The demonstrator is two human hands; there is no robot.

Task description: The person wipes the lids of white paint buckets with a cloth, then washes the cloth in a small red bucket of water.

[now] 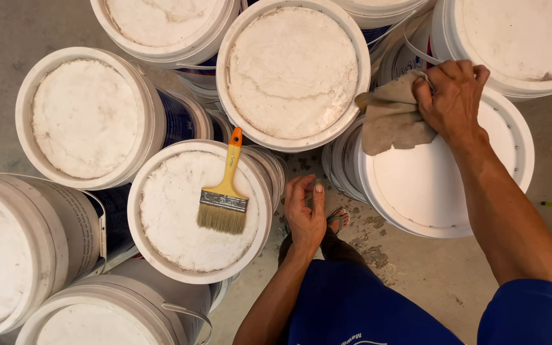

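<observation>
My right hand (452,96) presses a crumpled beige rag (394,118) onto the far edge of a clean white bucket lid (429,191). My left hand (305,211) hangs over the gap between the buckets, fingers loosely curled, holding nothing. A paintbrush (225,191) with a yellow handle and an orange tip lies on the dusty lid of the bucket (180,243) to the left of that hand. My foot in a sandal (338,219) shows on the floor below.
Several white lidded paint buckets stand close together all around: a large one at the top middle (292,70), one at the left (84,118), others at the top right (519,38) and lower left (14,255). Grey concrete floor (416,268) shows between them.
</observation>
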